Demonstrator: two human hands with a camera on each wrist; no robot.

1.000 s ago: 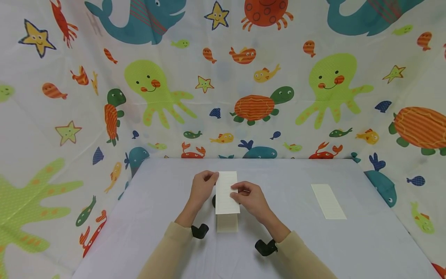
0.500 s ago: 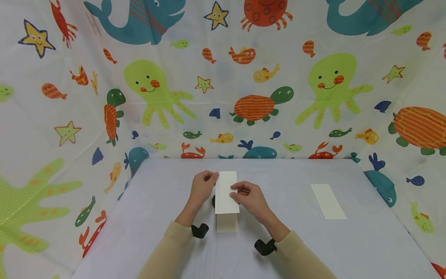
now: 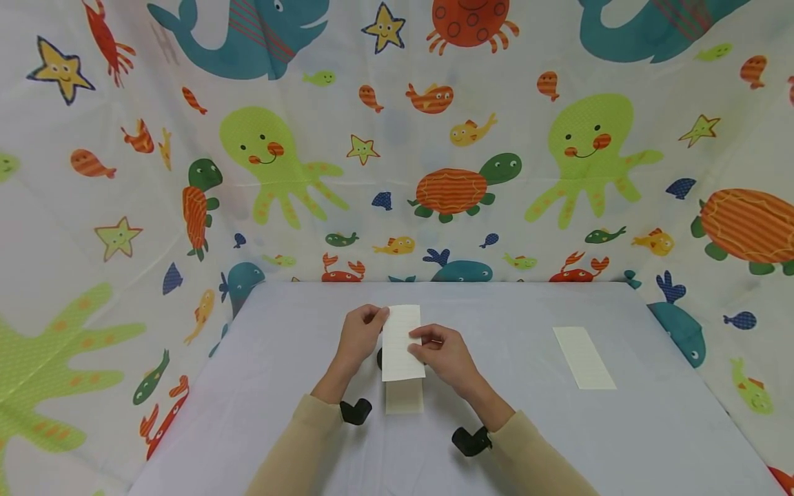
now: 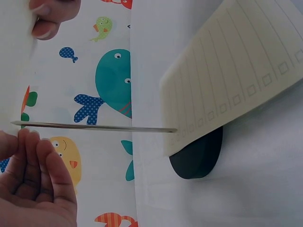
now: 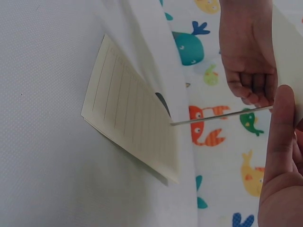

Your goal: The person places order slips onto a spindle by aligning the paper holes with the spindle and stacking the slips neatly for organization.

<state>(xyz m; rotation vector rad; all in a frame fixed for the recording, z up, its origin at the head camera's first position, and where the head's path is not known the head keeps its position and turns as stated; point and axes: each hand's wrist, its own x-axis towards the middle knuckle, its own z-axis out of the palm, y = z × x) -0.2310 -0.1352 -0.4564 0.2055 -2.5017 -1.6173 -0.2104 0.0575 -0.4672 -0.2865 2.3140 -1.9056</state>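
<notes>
A lined paper sheet (image 3: 400,351) is held level between both hands. My left hand (image 3: 358,339) pinches its far left corner, and my right hand (image 3: 446,353) pinches the right edge between thumb and fingers. Under it stands a paper spike with a black base (image 4: 200,158) and a thin metal rod (image 4: 94,127). The rod's tip reaches the underside of the held sheet, close to the left fingers; whether it pierces the paper I cannot tell. Lower down, lined paper with checkboxes (image 4: 227,75) sits tilted on the base, with the rod rising from it.
To the right, another pale paper sheet (image 3: 585,358) lies flat on the white tabletop (image 3: 509,317). A curtain (image 3: 397,179) printed with sea animals stands behind and beside the table. Black wrist cameras (image 3: 471,441) sit on both forearms.
The held sheet has shifted very slightly left, and its front edge now bows a little. Both hands keep their pinch and barely move.
</notes>
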